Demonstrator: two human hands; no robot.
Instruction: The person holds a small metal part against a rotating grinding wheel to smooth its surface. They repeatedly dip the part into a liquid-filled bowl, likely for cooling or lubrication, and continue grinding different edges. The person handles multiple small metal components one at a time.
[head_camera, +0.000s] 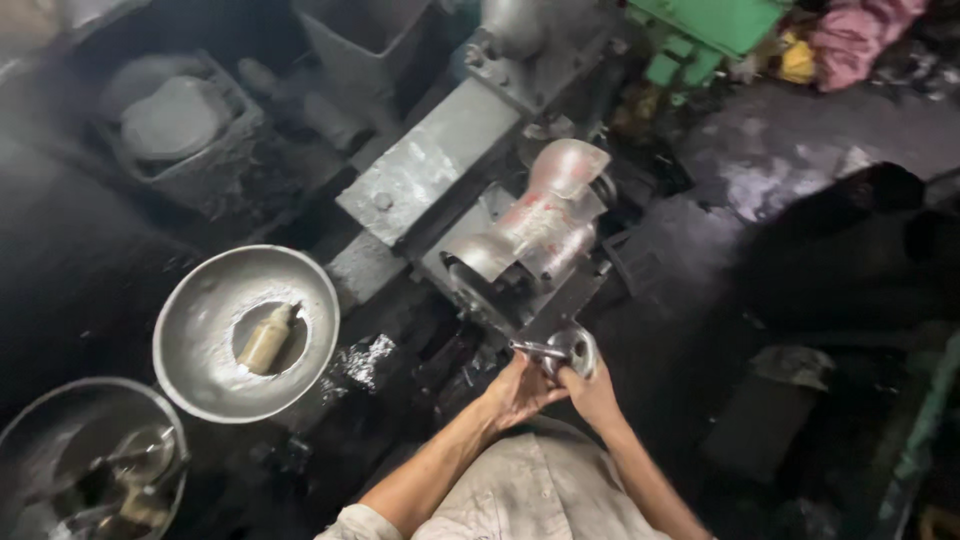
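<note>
Fingers (540, 375) of both hands seemingly gripping handwheel (578, 348), forearms converging

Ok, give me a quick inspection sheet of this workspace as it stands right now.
Surface: dark, grimy floor with pale dusty patches.
Job's things: grey metal machine carrying a shiny curved metal piece; small handwheel at its near end.
Clutter: metal bowl holding a small bottle; second bowl with metal bits; box of pale discs.
Grippers: left hand and right hand both at the handwheel, grip unclear.
Cables: nothing seen.
Surroundings: green machine part, pink cloth.
</note>
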